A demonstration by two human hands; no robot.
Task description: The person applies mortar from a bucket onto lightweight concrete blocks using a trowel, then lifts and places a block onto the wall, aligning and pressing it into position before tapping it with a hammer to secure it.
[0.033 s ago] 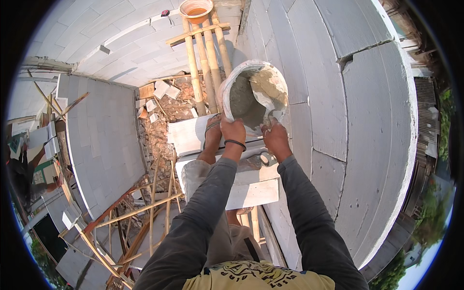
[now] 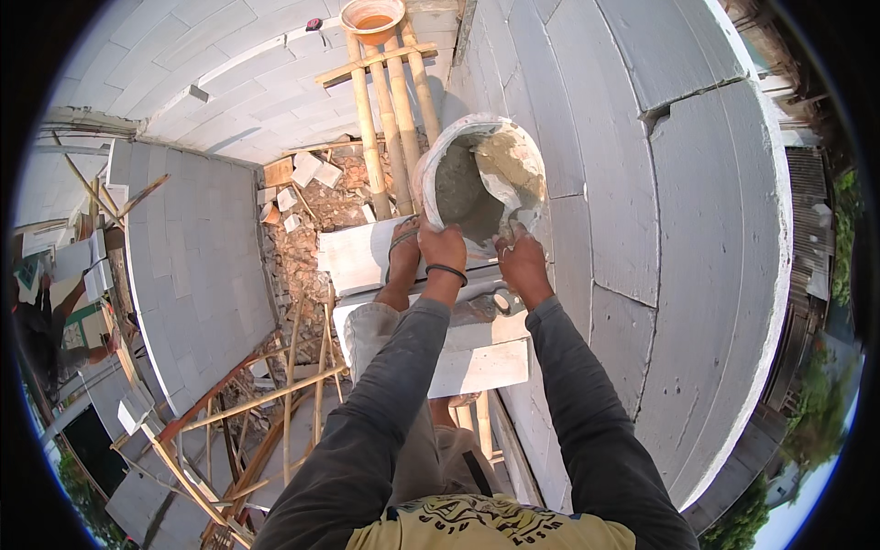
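Grey block walls (image 2: 614,202) rose at right and upper left, with white blocks (image 2: 353,259) at centre. There, the left hand (image 2: 443,249) and right hand (image 2: 524,268) pinched the mortar bucket's (image 2: 428,156) near rim.

No clear change since earlier picture; any shift perhaps too small.

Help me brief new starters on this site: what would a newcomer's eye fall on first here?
Probably the bucket of wet grey mix just above the middle, with the left hand and right hand at its near rim. Next, perhaps, the big grey block wall filling the right side, and the orange bowl at the top, by the bamboo poles' far ends.
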